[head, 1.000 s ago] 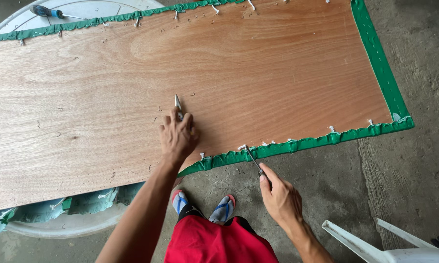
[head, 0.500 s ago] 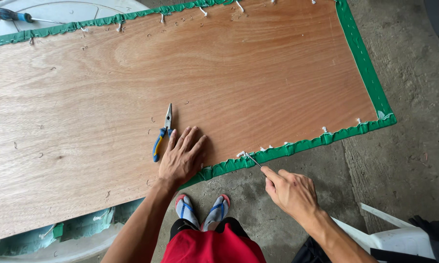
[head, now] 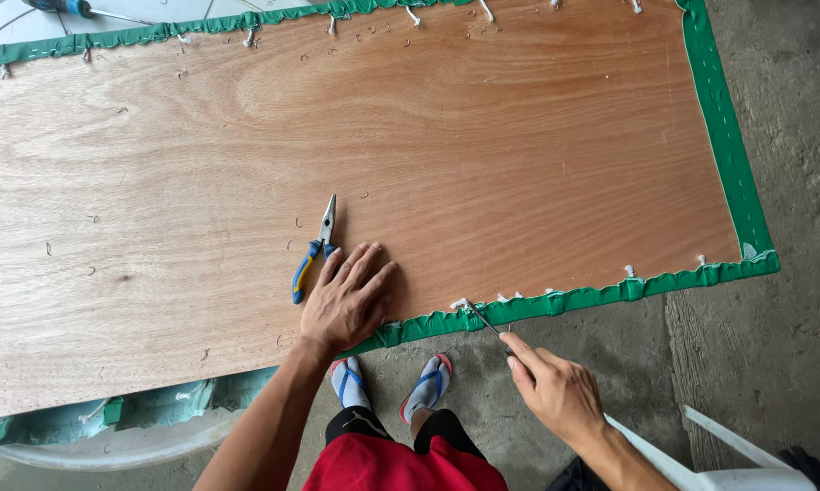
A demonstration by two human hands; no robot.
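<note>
the left hand (head: 344,305) lies flat and open, fingers spread, pressing on the large reddish-brown plywood board (head: 482,155) near its front edge; it holds nothing. just beside its fingertips, touching or nearly so, rest the blue-and-yellow-handled pliers (head: 311,252) with their jaws pointing away from the person. the right hand (head: 555,391) is closed around a thin metal-shafted tool (head: 484,320), a screwdriver by the look of it, whose tip sits at the green fabric strip (head: 555,302) that wraps the board's front edge, right by a small white tuft. the step in hand looks like prying at a fastener in that green edging while the board is steadied. the next move calls for keeping the tip wedged under the fastener and levering gently, so the shaft does not slip toward the left hand. loose bent staples (head: 298,223) lie scattered on the wood.
</note>
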